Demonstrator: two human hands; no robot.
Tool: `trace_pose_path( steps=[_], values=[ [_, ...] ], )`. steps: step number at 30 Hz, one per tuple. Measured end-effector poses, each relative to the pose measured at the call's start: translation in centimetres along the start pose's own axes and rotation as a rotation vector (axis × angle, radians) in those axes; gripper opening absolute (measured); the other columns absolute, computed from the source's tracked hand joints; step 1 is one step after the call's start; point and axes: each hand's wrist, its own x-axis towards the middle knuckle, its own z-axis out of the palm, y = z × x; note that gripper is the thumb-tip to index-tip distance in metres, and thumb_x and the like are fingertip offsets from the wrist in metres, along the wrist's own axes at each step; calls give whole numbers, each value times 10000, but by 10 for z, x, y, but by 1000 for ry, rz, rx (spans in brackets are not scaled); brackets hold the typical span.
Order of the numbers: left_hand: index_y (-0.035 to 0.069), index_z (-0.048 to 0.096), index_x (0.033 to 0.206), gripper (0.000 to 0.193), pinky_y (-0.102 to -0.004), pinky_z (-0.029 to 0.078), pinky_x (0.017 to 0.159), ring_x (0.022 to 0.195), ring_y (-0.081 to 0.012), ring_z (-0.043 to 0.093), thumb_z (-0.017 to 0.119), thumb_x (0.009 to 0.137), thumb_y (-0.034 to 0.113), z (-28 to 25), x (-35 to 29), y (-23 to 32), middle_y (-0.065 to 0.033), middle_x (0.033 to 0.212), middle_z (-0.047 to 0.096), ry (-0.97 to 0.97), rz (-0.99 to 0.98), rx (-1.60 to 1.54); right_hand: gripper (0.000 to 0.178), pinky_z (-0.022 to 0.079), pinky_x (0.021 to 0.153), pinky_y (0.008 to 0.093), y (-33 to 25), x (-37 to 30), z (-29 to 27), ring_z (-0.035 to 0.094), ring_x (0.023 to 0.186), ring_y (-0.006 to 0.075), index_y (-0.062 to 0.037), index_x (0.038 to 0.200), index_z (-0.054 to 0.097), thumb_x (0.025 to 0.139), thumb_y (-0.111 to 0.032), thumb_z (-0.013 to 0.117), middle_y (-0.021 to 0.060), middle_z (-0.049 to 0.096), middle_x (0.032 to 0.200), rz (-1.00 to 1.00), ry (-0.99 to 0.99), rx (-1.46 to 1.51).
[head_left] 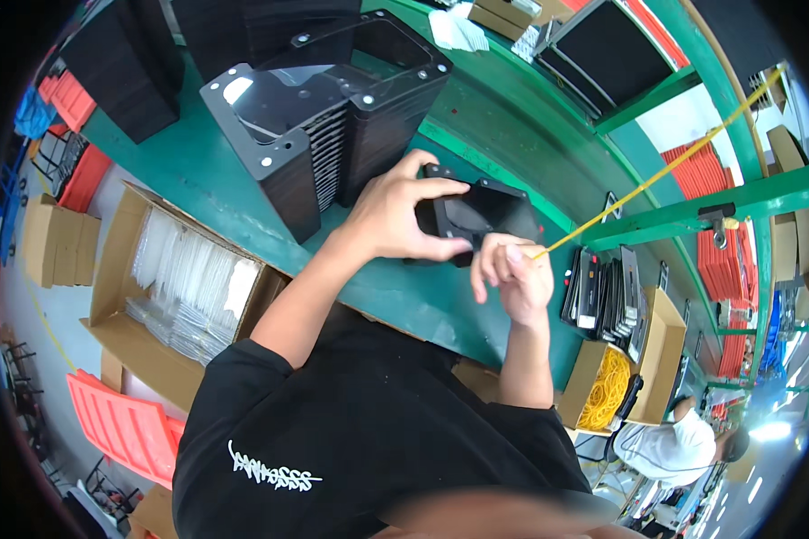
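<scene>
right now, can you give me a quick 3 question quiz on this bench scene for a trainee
1. True or false: the left hand grips the black frame part on the green table.
2. What does the right hand pinch in its fingers? A) a yellow strip B) a red tray C) a screwdriver
3. Fill in: the cardboard box by the person's left side holds clear ____ bags.

Key
1. True; the hand wraps over the part's left edge.
2. A; the yellow strip runs up and to the right from the fingertips.
3. Plastic; the plastic bags stand packed in rows.
</scene>
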Motion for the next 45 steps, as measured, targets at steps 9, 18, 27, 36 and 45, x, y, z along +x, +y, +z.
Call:
trace_pose_path(
  steps=[9, 18, 27, 36, 45],
  values=[
    [133, 779, 1014, 615, -519, 515, 974, 1060, -389, 639, 925, 506, 447, -85, 20, 103, -190, 1277, 588, 16, 630, 507, 579, 390, 410, 301, -94, 17, -6, 528, 446, 208, -79, 509, 349, 1014, -322, 494, 90, 470, 561, -423, -315, 15],
    [34, 778, 1026, 652, -452, 472, 1020, 1139, -296, 624, 889, 562, 477, -162, -5, 97, -158, 1299, 601, 630, 381, 652, 555, 366, 413, 286, -108, 33, -20, 565, 455, 199, -144, 524, 336, 1027, -330, 477, 32, 506, 602, -717, -311, 35],
    [101, 766, 1148, 695, -434, 483, 1025, 1244, -336, 581, 953, 538, 376, -172, -27, 74, -180, 1308, 582, 552, 40, 512, 554, 386, 440, 289, -112, 36, -36, 546, 491, 208, -91, 538, 378, 1024, -321, 513, 77, 487, 629, -587, -198, -201],
    [118, 750, 1218, 715, -465, 462, 1073, 1299, -360, 546, 944, 568, 345, -161, -26, 59, -202, 1429, 481, 478, 55, 462, 518, 342, 446, 269, -107, 42, -51, 498, 494, 191, -88, 561, 371, 1018, -281, 523, 87, 469, 635, -567, -83, -266],
    [109, 759, 1184, 661, -451, 470, 1050, 1291, -347, 537, 938, 586, 325, -163, -23, 51, -193, 1367, 495, 492, 119, 409, 496, 319, 467, 265, -109, 38, -40, 478, 516, 181, -69, 576, 368, 1010, -246, 529, 86, 448, 635, -581, 18, -399]
  ],
)
